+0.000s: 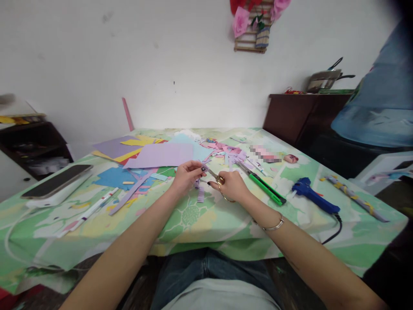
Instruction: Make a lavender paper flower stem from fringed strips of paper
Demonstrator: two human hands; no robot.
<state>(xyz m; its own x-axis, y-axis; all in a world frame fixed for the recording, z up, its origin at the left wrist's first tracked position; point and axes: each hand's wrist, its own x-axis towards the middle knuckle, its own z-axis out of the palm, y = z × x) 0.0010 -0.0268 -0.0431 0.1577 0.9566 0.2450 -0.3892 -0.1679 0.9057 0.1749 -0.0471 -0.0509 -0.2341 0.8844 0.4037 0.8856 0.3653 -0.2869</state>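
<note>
Over the middle of the table, my right hand point(235, 185) is closed around the gold-coloured handles of a pair of scissors point(211, 172). Their blades point left and reach up to the fingers of my left hand point(185, 178). Thumb and fingers of that hand are pinched on a small purple paper strip point(200, 194), whose fringed-looking end hangs below. My fingers hide most of the strip. A large lilac paper sheet point(161, 155) lies just behind my left hand. Close to my right wrist is a green utility knife point(266, 188).
A blue glue gun point(314, 196) with a cord and a wrapped stick point(355, 198) lie at right. A phone point(58, 181), a marker point(93, 209), blue paper point(111, 178) and a long purple strip point(130, 193) are at left. Pink scraps point(226, 148) lie behind the hands.
</note>
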